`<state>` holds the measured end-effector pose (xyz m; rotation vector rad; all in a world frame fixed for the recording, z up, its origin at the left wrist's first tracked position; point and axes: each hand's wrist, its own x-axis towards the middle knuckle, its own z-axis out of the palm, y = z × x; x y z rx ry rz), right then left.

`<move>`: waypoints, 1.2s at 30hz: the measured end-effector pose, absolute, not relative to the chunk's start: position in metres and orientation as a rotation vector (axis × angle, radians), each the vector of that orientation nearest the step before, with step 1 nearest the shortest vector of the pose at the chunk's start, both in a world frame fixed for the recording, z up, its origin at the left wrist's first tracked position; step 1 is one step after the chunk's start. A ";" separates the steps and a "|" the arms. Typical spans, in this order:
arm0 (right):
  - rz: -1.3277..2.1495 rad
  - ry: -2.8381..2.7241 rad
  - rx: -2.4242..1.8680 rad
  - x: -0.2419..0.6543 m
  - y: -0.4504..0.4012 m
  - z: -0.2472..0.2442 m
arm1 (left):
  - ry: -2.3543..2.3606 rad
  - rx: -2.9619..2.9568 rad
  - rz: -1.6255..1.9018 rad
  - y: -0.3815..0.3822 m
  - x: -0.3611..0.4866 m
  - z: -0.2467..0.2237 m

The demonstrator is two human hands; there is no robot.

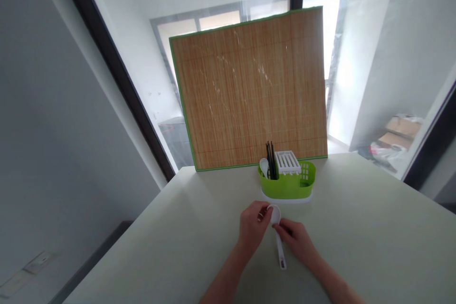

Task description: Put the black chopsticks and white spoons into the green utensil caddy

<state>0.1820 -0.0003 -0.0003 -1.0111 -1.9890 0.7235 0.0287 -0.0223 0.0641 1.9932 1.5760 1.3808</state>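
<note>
A white spoon is held between my two hands, its bowl up and its handle slanting down toward me. My left hand pinches the bowl's left rim. The fingers of my right hand are closed on the spoon where bowl and handle meet. Just beyond the hands stands a green utensil holder on a white base. In its left part are several black chopsticks and another white spoon. A white slotted rack sits over its middle.
A bamboo mat with green edging leans upright against the glass behind the holder. The pale table reaches to the window. Cardboard boxes lie beyond the glass at right.
</note>
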 end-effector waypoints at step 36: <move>0.423 -1.985 -0.981 0.188 -0.006 -0.003 | 1.830 2.185 1.679 0.099 0.022 0.166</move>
